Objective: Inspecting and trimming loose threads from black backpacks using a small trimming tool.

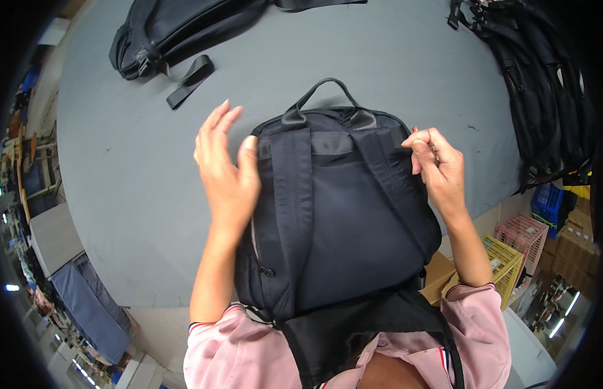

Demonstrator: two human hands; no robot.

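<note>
A dark navy backpack [363, 194] lies at the near edge of the grey table, its shoulder straps facing up and its carry handle [327, 83] pointing away from me. My left hand [227, 172] is at its upper left side, fingers spread and thumb by the top corner, holding nothing. By the upper right corner, my right hand [437, 165] is closed around a small thin tool with a reddish tip. Most of that tool is hidden by the fingers, so its kind is unclear. A zipper pull [267, 272] shows on the bag's lower left side.
Another black bag [191, 32] lies at the far left of the grey table [145, 214], with a loose strap end [191, 81] beside it. Several black bags [541, 97] are stacked at the right edge. Yellow [502, 262] and pink crates [525, 233] stand below on the right.
</note>
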